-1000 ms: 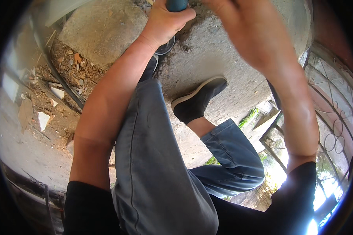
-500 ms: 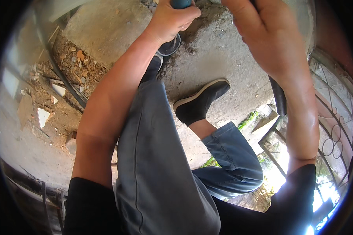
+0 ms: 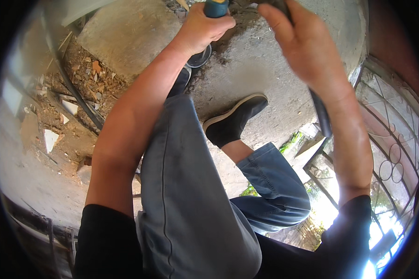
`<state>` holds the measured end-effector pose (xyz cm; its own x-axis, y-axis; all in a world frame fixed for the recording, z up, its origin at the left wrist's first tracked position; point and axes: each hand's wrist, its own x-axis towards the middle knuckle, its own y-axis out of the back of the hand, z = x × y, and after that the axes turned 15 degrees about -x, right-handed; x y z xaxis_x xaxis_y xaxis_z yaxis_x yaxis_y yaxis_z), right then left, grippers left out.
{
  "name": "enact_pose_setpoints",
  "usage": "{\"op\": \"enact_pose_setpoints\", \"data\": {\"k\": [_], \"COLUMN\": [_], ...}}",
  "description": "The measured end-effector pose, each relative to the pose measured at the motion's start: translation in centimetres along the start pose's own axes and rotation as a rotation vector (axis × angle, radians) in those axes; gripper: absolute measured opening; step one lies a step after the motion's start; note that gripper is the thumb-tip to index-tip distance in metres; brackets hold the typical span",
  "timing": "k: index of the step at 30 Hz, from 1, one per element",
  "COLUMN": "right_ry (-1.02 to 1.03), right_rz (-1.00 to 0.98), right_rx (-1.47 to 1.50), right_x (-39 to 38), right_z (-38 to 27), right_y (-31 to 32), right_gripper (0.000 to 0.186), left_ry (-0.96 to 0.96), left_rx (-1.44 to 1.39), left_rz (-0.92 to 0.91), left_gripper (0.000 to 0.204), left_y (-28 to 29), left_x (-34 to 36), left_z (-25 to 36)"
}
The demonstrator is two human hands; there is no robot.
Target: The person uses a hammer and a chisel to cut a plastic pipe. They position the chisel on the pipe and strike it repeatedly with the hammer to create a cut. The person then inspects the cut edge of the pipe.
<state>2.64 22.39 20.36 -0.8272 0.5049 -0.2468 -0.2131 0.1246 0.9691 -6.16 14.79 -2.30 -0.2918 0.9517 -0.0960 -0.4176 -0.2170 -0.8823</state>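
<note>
At the top edge, my left hand (image 3: 201,29) is closed round a teal handle (image 3: 216,8) with a yellow end; the rest of this tool is hidden or out of view. Over to the right, my right hand (image 3: 312,49) grips a long dark handle (image 3: 321,114). Its lower end sticks out beneath my wrist, and its upper part shows between thumb and fingers. The working end of that tool is not clear at the top edge. Below both hands lies rough concrete (image 3: 246,79), with dark loose dirt near the left hand.
A round dark container (image 3: 200,56) stands by my shoe (image 3: 237,118). Rubble and broken white pieces (image 3: 50,139) lie at left, beside a black hose (image 3: 72,86). A flat slab (image 3: 125,35) lies at the upper left. A curled metal grille (image 3: 391,158) stands at right.
My right hand has moved left with its dark handle, and more of the hand shows. The left hand sits slightly lower in view, baring the yellow end of the teal handle.
</note>
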Motion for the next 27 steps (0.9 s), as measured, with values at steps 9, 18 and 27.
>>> {"op": "enact_pose_setpoints", "data": {"k": [9,18,27], "right_ry": [-0.159,-0.362,-0.255], "right_rz": [0.031,0.274,0.313], "right_rx": [0.27,0.526,0.234], "right_x": [-0.8,-2.7,-4.1], "right_z": [-2.6,-1.6,0.7], "right_y": [3.3,3.8,3.0], "right_gripper": [0.032,0.027,0.033], "left_ry": [-0.022,-0.051,0.02], "left_rx": [0.058,0.368,0.552], "left_rz": [-0.056,-0.09,-0.176], "left_gripper": [0.011,0.01,0.018], "left_y": [0.1,-0.5,-2.6], "left_x": [-0.6,-0.5,-0.5], "left_z": [-0.2,-1.1,-0.2]}}
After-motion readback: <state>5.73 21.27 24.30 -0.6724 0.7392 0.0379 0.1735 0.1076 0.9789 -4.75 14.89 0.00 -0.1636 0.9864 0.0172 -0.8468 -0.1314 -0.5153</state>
